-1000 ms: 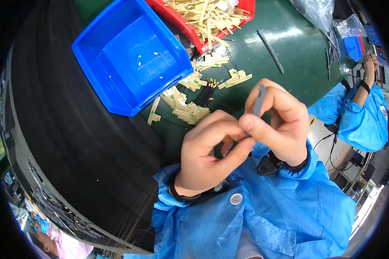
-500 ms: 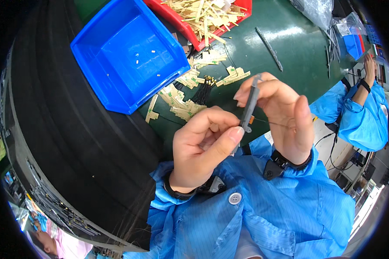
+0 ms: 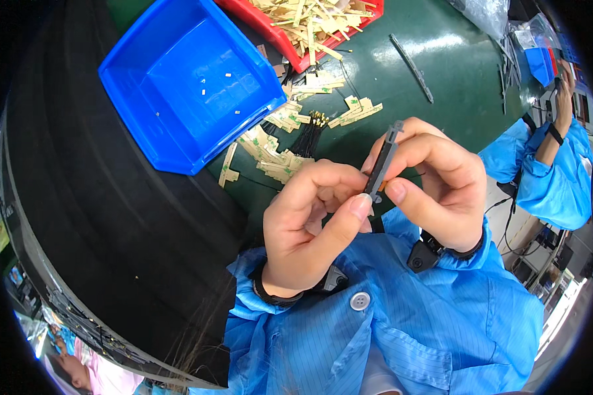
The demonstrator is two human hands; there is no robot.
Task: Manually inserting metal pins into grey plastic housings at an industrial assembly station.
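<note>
Two hands meet just above our chest, over the near edge of the green bench (image 3: 454,72), and both are closed on one slim dark grey plastic strip (image 3: 383,160). Our right hand (image 3: 441,184) pinches it along its upper length between thumb and curled fingers; our left hand (image 3: 316,227) presses thumb and forefinger onto its lower end. We judge the strip light and fairly stiff, yet thin enough to bend or snap if twisted, so we would grip its flat sides rather than its tip. Behind it lie yellow-backed stickers (image 3: 273,148), a blue bin (image 3: 178,141) and a red tray (image 3: 296,56).
</note>
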